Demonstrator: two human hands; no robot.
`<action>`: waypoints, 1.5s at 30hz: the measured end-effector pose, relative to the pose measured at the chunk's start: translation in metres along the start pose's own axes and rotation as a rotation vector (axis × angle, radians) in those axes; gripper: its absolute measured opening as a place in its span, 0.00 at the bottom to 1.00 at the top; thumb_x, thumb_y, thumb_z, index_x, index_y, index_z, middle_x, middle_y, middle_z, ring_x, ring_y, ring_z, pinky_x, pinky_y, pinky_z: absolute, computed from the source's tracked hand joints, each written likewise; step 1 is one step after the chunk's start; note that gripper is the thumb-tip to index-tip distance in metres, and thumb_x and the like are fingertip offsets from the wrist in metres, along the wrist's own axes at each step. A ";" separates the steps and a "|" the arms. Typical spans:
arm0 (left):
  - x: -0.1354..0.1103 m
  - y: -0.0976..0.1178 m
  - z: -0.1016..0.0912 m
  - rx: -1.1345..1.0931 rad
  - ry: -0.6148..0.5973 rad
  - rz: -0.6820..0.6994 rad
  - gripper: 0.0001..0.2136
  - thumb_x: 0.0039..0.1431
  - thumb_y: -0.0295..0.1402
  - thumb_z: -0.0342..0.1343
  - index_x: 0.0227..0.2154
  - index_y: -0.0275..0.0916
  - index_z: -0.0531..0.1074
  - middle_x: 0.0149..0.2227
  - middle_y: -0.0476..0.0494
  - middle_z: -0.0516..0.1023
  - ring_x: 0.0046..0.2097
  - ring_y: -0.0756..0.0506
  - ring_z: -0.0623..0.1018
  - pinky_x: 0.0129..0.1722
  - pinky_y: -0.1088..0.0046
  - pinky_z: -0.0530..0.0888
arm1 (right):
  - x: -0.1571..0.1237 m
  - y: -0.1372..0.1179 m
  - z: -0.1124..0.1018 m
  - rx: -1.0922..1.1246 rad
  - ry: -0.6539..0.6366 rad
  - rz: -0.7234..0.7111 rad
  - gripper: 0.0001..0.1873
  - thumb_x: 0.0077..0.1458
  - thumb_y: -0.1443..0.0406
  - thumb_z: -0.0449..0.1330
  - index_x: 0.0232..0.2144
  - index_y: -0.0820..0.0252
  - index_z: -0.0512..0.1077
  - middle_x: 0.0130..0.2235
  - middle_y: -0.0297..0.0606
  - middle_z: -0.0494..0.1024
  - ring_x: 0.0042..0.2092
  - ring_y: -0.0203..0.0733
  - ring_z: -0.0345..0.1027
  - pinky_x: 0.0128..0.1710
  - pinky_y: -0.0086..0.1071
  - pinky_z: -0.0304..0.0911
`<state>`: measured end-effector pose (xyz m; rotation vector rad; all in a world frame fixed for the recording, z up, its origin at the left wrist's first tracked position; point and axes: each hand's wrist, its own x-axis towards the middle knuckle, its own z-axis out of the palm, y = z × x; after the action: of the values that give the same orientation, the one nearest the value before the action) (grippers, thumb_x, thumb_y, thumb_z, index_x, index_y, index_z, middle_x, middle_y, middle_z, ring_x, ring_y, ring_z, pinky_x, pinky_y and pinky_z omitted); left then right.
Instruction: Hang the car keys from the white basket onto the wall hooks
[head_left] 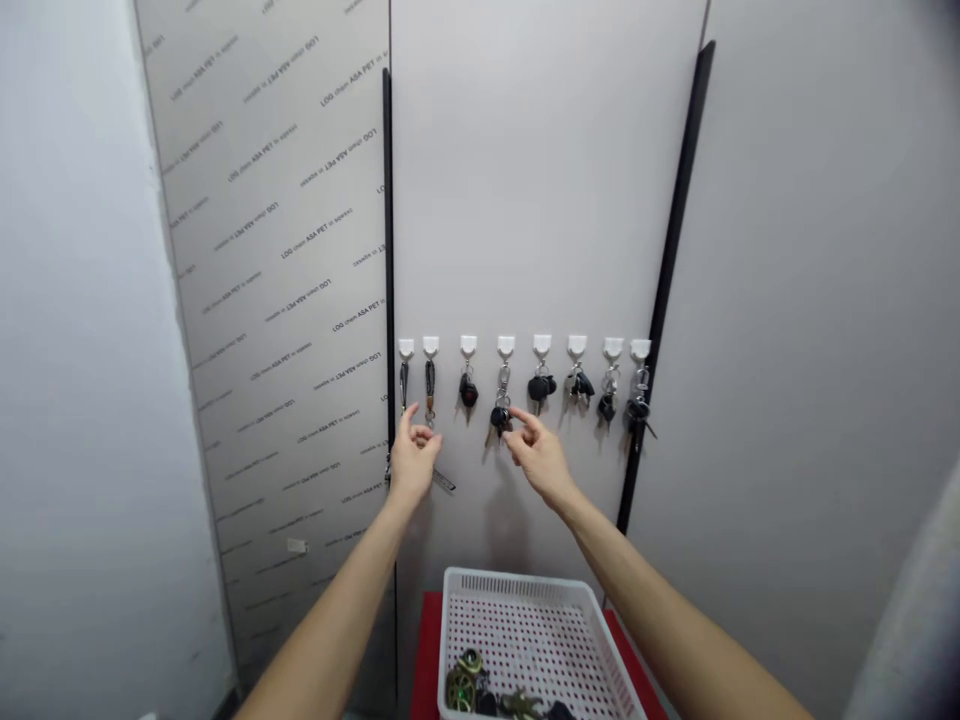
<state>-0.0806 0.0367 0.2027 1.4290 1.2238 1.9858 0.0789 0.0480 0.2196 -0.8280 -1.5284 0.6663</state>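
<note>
My right hand [541,462] is at the black key fob [500,417], fourth along the row of white hooks [506,346] — finger and thumb apart, no pinch yet; smooth plastic swings on its ring, so I'd touch lightly. My left hand [414,460], fingers spread, lies just below the braided strap [430,392], second along; a plastic basket [480,578] of keys [461,688] sits below the row.

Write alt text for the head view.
The left hand and right hand reach toward key sets hanging from eight white wall hooks, the right hand at a black key fob on the fourth hook. Below, a white plastic basket on a red surface holds more keys.
</note>
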 end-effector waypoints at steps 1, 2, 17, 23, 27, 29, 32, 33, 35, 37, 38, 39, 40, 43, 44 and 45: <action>0.005 -0.005 -0.004 0.061 0.098 0.026 0.23 0.39 0.27 0.50 0.42 0.40 0.56 0.25 0.51 0.64 0.27 0.55 0.65 0.28 0.80 0.62 | 0.005 0.004 0.002 -0.045 0.049 0.001 0.22 0.37 0.64 0.52 0.39 0.65 0.61 0.17 0.27 0.61 0.19 0.28 0.53 0.20 0.25 0.53; 0.011 -0.009 -0.008 0.119 0.177 0.048 0.21 0.39 0.27 0.50 0.41 0.40 0.57 0.29 0.49 0.65 0.31 0.54 0.66 0.31 0.78 0.63 | 0.010 0.006 0.004 -0.081 0.092 -0.009 0.19 0.37 0.63 0.52 0.36 0.65 0.64 0.19 0.30 0.64 0.21 0.29 0.56 0.22 0.26 0.54; 0.038 -0.013 0.015 0.569 0.227 -0.156 0.26 0.39 0.31 0.51 0.45 0.39 0.51 0.40 0.35 0.66 0.41 0.41 0.66 0.34 0.68 0.62 | 0.061 -0.008 0.063 -0.567 0.206 -0.052 0.16 0.36 0.60 0.53 0.32 0.61 0.65 0.26 0.39 0.69 0.29 0.39 0.61 0.29 0.31 0.54; 0.043 -0.008 0.001 0.321 0.156 -0.078 0.12 0.39 0.24 0.47 0.32 0.38 0.64 0.28 0.45 0.70 0.30 0.50 0.69 0.29 0.76 0.63 | 0.063 -0.013 0.065 -0.527 0.241 -0.020 0.07 0.36 0.63 0.50 0.20 0.61 0.64 0.21 0.35 0.68 0.25 0.36 0.59 0.25 0.28 0.53; 0.052 0.008 -0.011 0.142 0.126 -0.008 0.13 0.37 0.23 0.48 0.30 0.37 0.64 0.28 0.48 0.70 0.28 0.53 0.68 0.28 0.79 0.63 | 0.073 -0.023 0.060 -0.309 0.322 -0.100 0.11 0.37 0.62 0.49 0.24 0.63 0.65 0.24 0.36 0.69 0.26 0.34 0.60 0.28 0.27 0.55; 0.060 0.018 -0.015 0.102 0.124 0.031 0.13 0.36 0.24 0.50 0.30 0.37 0.64 0.28 0.49 0.70 0.27 0.54 0.67 0.28 0.79 0.63 | 0.081 -0.031 0.057 -0.227 0.309 -0.140 0.13 0.38 0.61 0.49 0.26 0.64 0.65 0.25 0.36 0.69 0.27 0.34 0.61 0.28 0.27 0.55; 0.073 0.036 -0.018 0.057 0.108 0.048 0.12 0.35 0.25 0.51 0.29 0.36 0.63 0.24 0.51 0.68 0.23 0.55 0.66 0.25 0.80 0.62 | 0.093 -0.044 0.056 -0.192 0.217 -0.169 0.14 0.39 0.61 0.49 0.29 0.64 0.66 0.25 0.36 0.70 0.26 0.32 0.61 0.28 0.27 0.56; 0.077 0.043 -0.020 0.037 0.094 0.035 0.12 0.35 0.25 0.52 0.29 0.36 0.64 0.22 0.52 0.67 0.22 0.56 0.65 0.23 0.81 0.62 | 0.095 -0.047 0.057 -0.202 0.169 -0.175 0.14 0.39 0.62 0.50 0.29 0.64 0.66 0.25 0.36 0.70 0.26 0.32 0.60 0.28 0.27 0.56; 0.084 0.056 -0.023 -0.018 0.026 -0.023 0.09 0.35 0.24 0.52 0.26 0.35 0.63 0.17 0.55 0.63 0.18 0.58 0.61 0.19 0.83 0.59 | 0.097 -0.052 0.060 -0.241 0.048 -0.179 0.13 0.39 0.63 0.50 0.29 0.64 0.67 0.24 0.34 0.70 0.24 0.31 0.60 0.27 0.26 0.56; 0.088 0.068 -0.028 -0.088 -0.101 -0.118 0.06 0.36 0.22 0.52 0.22 0.34 0.63 0.13 0.56 0.59 0.14 0.59 0.57 0.14 0.84 0.54 | 0.094 -0.054 0.064 -0.283 -0.097 -0.174 0.12 0.39 0.65 0.50 0.29 0.64 0.68 0.23 0.34 0.69 0.23 0.30 0.59 0.27 0.26 0.56; 0.090 0.072 -0.031 -0.132 -0.173 -0.166 0.05 0.36 0.21 0.51 0.20 0.33 0.63 0.12 0.56 0.58 0.14 0.59 0.56 0.13 0.84 0.52 | 0.091 -0.054 0.067 -0.307 -0.159 -0.167 0.13 0.40 0.66 0.50 0.30 0.64 0.68 0.22 0.34 0.69 0.23 0.29 0.59 0.27 0.25 0.56; 0.091 0.075 -0.034 -0.181 -0.238 -0.211 0.04 0.37 0.21 0.51 0.19 0.32 0.62 0.12 0.56 0.57 0.13 0.60 0.55 0.12 0.85 0.50 | 0.089 -0.053 0.069 -0.334 -0.203 -0.155 0.13 0.40 0.67 0.50 0.31 0.65 0.68 0.22 0.33 0.69 0.22 0.29 0.59 0.27 0.25 0.56; 0.092 0.077 -0.037 -0.234 -0.291 -0.249 0.03 0.37 0.21 0.51 0.18 0.32 0.62 0.12 0.56 0.57 0.13 0.60 0.55 0.12 0.85 0.49 | 0.087 -0.052 0.072 -0.363 -0.224 -0.143 0.14 0.40 0.68 0.50 0.33 0.65 0.67 0.22 0.33 0.69 0.22 0.29 0.59 0.27 0.25 0.56; 0.092 0.077 -0.043 -0.394 -0.364 -0.315 0.01 0.40 0.22 0.49 0.19 0.30 0.63 0.14 0.53 0.59 0.14 0.60 0.58 0.11 0.87 0.49 | 0.085 -0.047 0.079 -0.431 -0.225 -0.130 0.20 0.40 0.67 0.51 0.40 0.65 0.63 0.20 0.32 0.67 0.22 0.29 0.58 0.27 0.26 0.56; 0.091 0.077 -0.044 -0.432 -0.379 -0.323 0.01 0.42 0.22 0.49 0.20 0.30 0.63 0.14 0.53 0.59 0.15 0.60 0.58 0.11 0.87 0.50 | 0.086 -0.045 0.081 -0.437 -0.227 -0.134 0.21 0.40 0.67 0.51 0.41 0.65 0.62 0.19 0.31 0.66 0.22 0.29 0.57 0.27 0.26 0.56; 0.091 0.076 -0.044 -0.463 -0.392 -0.322 0.01 0.42 0.22 0.48 0.20 0.30 0.63 0.15 0.52 0.60 0.15 0.60 0.58 0.11 0.87 0.51 | 0.086 -0.043 0.083 -0.434 -0.230 -0.138 0.21 0.40 0.67 0.51 0.42 0.64 0.61 0.18 0.30 0.65 0.21 0.29 0.56 0.27 0.26 0.56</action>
<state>-0.1436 0.0444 0.3121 1.2163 0.7085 1.5436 -0.0118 0.0966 0.2944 -0.9804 -1.9592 0.3378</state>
